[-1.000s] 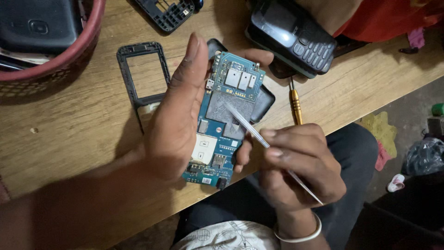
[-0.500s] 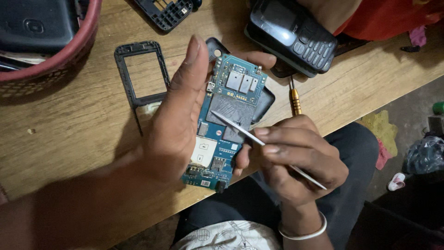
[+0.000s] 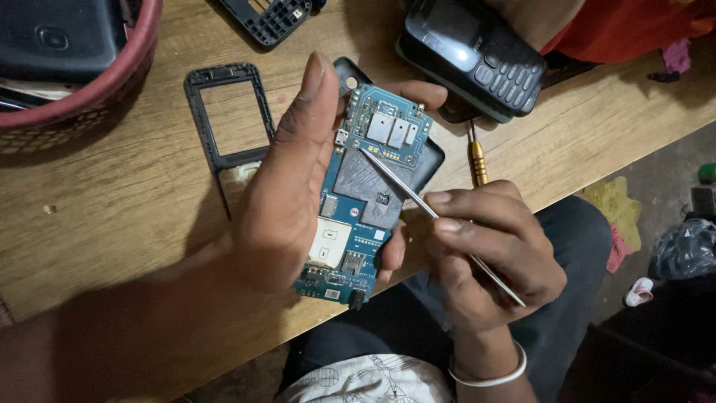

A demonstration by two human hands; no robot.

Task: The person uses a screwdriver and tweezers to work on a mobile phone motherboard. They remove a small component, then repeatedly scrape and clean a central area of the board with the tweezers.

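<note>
Left hand grips upright circuit board, tweezers diagonal

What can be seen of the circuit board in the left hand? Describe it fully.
The circuit board is a long blue-green phone board, held upright-tilted over the wooden table by the left hand. It carries three small silver shields near the top, a large grey patch mid-board and a pale card slot lower down. The metal tool in the right hand touches its upper middle.
</note>
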